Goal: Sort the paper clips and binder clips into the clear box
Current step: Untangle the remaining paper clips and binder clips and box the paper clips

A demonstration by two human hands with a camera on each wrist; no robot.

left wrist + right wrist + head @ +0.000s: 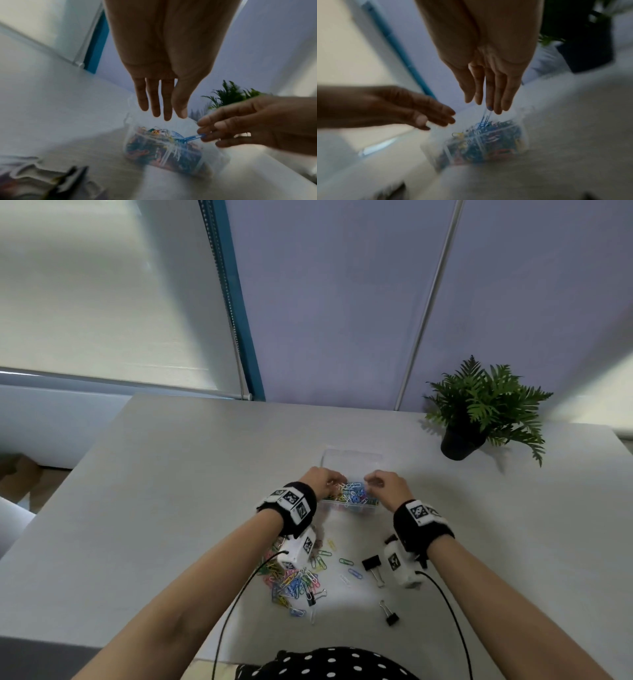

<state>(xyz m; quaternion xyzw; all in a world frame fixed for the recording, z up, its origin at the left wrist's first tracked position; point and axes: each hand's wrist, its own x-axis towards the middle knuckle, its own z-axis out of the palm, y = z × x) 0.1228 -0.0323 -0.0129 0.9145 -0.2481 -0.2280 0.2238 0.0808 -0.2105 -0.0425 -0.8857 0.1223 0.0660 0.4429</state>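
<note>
The clear box [346, 507] sits mid-table, heaped with coloured paper clips, its lid [352, 462] lying open behind it. My left hand [328, 479] hovers over the box's left end with straight fingers [155, 108] and holds nothing. My right hand [371, 479] is over the right end and pinches a few linked blue paper clips [193, 137] that trail down into the heap [485, 117]. Loose paper clips [294, 580] lie on the table under my left forearm. Black binder clips [371, 563] [390, 616] lie near my right forearm, and another [310, 599] sits in the pile.
A potted fern [479, 412] stands at the table's back right, well clear of the box. The white table [171, 474] ends at a wall behind and at its front edge near my body. Wrist-camera cables [452, 618] hang from both forearms.
</note>
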